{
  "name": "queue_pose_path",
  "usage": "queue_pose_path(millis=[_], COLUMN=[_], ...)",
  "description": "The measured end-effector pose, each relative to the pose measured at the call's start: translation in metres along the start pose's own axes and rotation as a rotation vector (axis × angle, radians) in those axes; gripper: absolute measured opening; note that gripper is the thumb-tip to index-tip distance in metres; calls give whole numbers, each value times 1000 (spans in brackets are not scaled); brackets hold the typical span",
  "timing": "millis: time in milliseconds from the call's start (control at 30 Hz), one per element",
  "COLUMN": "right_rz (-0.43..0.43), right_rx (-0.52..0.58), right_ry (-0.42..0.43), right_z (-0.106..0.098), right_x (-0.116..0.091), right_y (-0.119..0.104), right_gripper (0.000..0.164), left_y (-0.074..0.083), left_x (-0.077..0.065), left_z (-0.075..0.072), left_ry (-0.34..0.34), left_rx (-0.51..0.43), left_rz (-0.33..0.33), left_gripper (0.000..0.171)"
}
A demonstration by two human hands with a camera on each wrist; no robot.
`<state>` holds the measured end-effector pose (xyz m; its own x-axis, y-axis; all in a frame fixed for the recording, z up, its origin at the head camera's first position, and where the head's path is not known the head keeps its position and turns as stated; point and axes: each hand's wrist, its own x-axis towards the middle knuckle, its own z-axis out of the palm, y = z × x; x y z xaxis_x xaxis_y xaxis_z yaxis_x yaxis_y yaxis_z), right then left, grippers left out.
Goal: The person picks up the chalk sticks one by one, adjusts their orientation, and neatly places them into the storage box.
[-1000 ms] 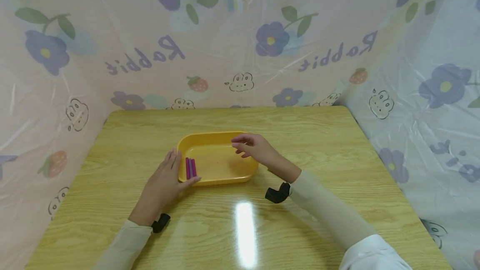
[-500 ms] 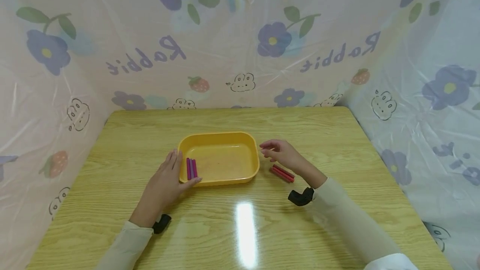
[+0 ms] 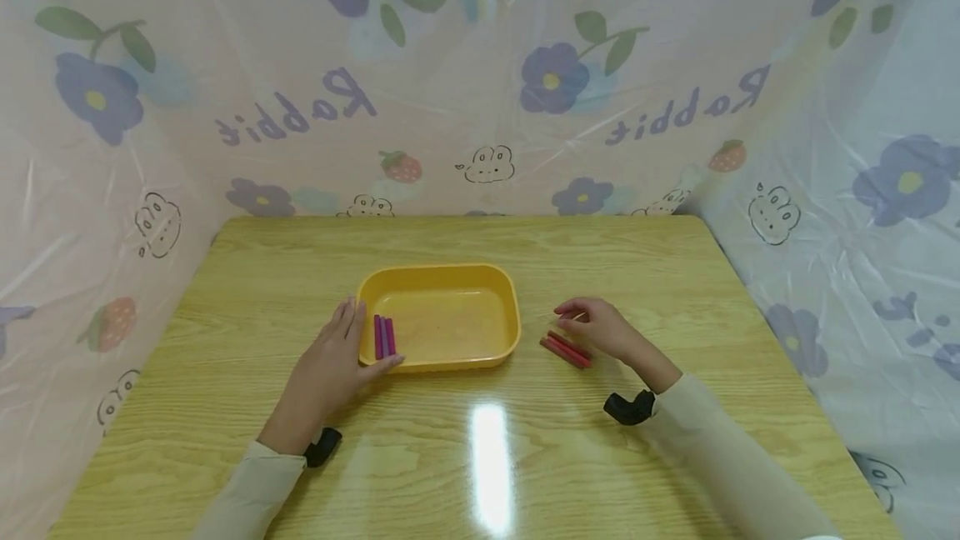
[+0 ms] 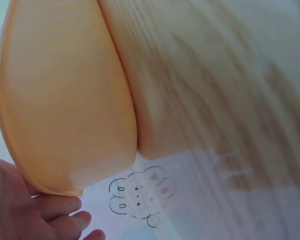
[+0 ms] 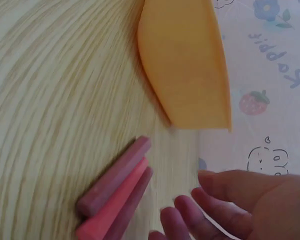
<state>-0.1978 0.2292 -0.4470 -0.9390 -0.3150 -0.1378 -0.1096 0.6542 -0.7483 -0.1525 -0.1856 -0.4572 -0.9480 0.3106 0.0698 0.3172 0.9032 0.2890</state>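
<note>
A yellow plastic tray [image 3: 442,361] with raised walls sits on the table. My left hand [image 3: 326,365] grips its left end, thumb over the front rim and fingertips at the left wall; in the left wrist view, fingers [image 4: 65,207] bend at the rim. Inside the tray, beside that hand, several short magenta and purple sticks [image 3: 384,338] lie side by side. To the tray's right, a small bundle of red and pink crayon-like sticks [image 3: 566,350] lies slanted on the wood. Just behind and above this bundle is my right hand [image 3: 600,327], fingers loosely bent, holding nothing.
The wood-grain table [image 3: 420,457] reaches back to a curtain [image 3: 442,90] printed with flowers and rabbits, which also hangs on both sides. A black band piece [image 3: 630,408] shows at the right wrist, another [image 3: 324,447] at the left.
My right hand has moved right, from above the tray to beside the red sticks, uncovering them. My left hand and the tray have stayed in place.
</note>
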Motion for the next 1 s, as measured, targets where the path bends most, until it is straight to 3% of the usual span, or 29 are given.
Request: queue_pose_path(millis=[433, 1000], right_rz=[96, 100], right_rx=[-70, -102], right_ry=[-58, -96], right_z=[1, 6], right_x=[-7, -10], right_y=[7, 9], right_gripper=[24, 25], left_y=[-1, 0], left_x=[1, 0], left_z=[0, 0], left_ry=[-13, -7], left_rx=[-7, -10], left_rz=[1, 1], left_gripper=[110, 109])
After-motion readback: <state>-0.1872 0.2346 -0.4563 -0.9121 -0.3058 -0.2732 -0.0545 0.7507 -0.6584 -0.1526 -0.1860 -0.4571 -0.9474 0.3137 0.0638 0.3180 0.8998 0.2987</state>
